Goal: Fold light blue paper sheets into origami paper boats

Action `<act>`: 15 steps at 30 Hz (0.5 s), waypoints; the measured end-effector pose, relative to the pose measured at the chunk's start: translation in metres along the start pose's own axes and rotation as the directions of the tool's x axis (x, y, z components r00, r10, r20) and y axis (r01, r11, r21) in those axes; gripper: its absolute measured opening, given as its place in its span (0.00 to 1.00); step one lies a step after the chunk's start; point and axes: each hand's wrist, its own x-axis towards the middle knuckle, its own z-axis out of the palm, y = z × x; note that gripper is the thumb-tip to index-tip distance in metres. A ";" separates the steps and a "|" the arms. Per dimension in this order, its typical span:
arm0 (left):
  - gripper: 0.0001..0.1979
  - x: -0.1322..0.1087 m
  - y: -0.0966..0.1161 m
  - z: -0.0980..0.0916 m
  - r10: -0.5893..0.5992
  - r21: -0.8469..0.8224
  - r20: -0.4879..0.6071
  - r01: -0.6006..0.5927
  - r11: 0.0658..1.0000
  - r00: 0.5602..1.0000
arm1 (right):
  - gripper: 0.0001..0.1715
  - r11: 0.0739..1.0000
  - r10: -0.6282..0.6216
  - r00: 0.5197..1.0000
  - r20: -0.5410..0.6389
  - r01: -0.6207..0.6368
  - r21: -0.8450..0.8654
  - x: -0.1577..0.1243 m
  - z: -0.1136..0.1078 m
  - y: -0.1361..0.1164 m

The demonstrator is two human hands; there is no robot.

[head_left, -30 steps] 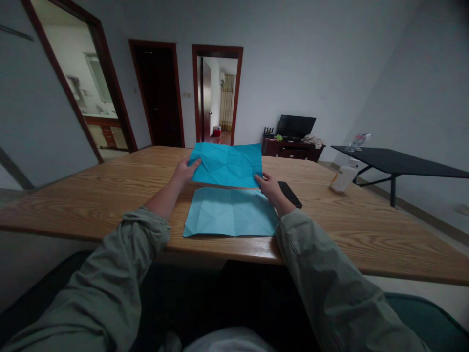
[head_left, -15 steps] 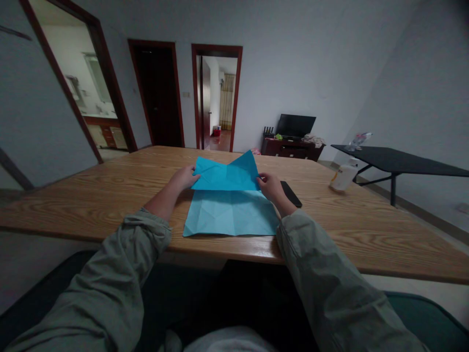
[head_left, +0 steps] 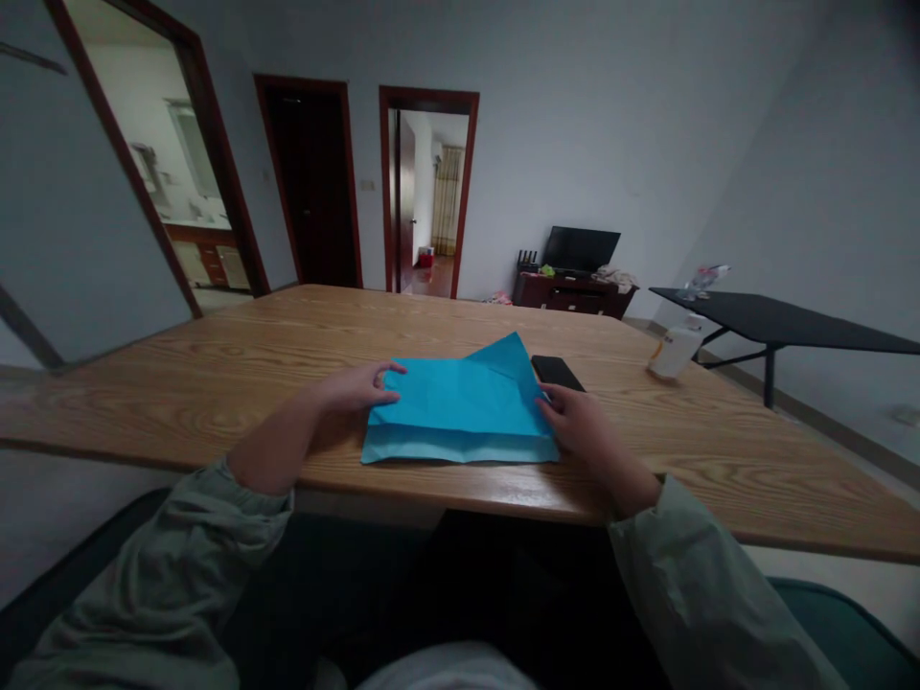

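Note:
A creased blue paper sheet (head_left: 460, 407) lies folded over on itself near the front edge of the wooden table (head_left: 216, 374). The upper flap nearly covers the lower half, leaving a thin lighter strip along the near edge. My left hand (head_left: 356, 388) pinches the flap's left edge, fingers closed on the paper. Fingers of my right hand (head_left: 575, 422) grip the flap's right edge. The flap's far right corner sticks up a little.
A black phone (head_left: 557, 372) lies flat just right of the paper. A white bottle (head_left: 674, 350) stands further right on the table. A black side table (head_left: 783, 321) is at the right; a TV stand (head_left: 575, 287) and doorways are behind.
Both hands pulled the paper's far half toward me and down, from raised upright to lying almost flat over the near half. My arms drew back toward the table's front edge.

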 end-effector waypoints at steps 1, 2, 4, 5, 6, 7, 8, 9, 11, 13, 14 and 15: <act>0.35 -0.004 0.000 0.005 0.006 0.017 0.016 -0.006 1.000 1.000 | 0.27 1.000 -0.002 1.000 0.022 0.003 -0.024 -0.008 0.000 0.001; 0.33 -0.007 0.000 0.008 0.010 0.024 0.025 -0.011 1.000 1.000 | 0.28 0.999 -0.002 0.999 0.041 0.003 -0.044 -0.015 0.000 0.002; 0.32 -0.010 0.002 0.013 0.011 0.023 0.045 -0.012 1.000 0.999 | 0.29 0.997 -0.004 0.997 0.077 0.010 -0.081 -0.024 0.002 0.003; 0.32 -0.011 0.003 0.014 0.010 0.022 0.052 -0.011 1.000 0.999 | 0.30 0.995 -0.004 0.996 0.091 0.013 -0.098 -0.027 0.003 0.003; 0.31 -0.011 0.005 0.014 0.009 0.022 0.061 -0.011 1.000 0.998 | 0.30 0.993 -0.005 0.995 0.103 0.016 -0.113 -0.029 0.004 0.003; 0.31 -0.012 0.006 0.013 0.007 0.022 0.071 -0.009 1.000 0.997 | 0.31 0.992 -0.004 0.994 0.110 0.018 -0.125 -0.030 0.004 0.002; 0.31 -0.013 0.007 0.011 0.005 0.020 0.082 -0.006 1.000 0.997 | 0.31 0.991 -0.004 0.994 0.114 0.019 -0.132 -0.031 0.005 0.002; 0.31 -0.014 0.008 0.010 0.006 0.017 0.091 -0.008 1.000 0.996 | 0.31 0.991 -0.005 0.994 0.110 0.020 -0.133 -0.032 0.004 0.001; 0.30 -0.016 0.010 0.006 0.027 0.005 0.098 -0.027 1.000 0.995 | 0.32 0.993 -0.007 0.996 0.094 0.018 -0.119 -0.033 0.004 0.000; 0.29 -0.018 0.011 0.003 0.059 -0.012 0.087 -0.058 0.998 0.994 | 0.33 0.995 -0.001 0.997 0.080 0.009 -0.100 -0.034 0.002 -0.001; 0.29 -0.019 0.012 0.002 0.068 -0.023 0.082 -0.066 0.998 0.994 | 0.33 0.995 0.005 0.997 0.077 0.002 -0.095 -0.034 0.002 -0.001; 0.29 -0.020 0.012 0.001 0.069 -0.033 0.083 -0.066 0.997 0.994 | 0.34 0.995 0.012 0.996 0.083 -0.004 -0.096 -0.034 0.001 -0.001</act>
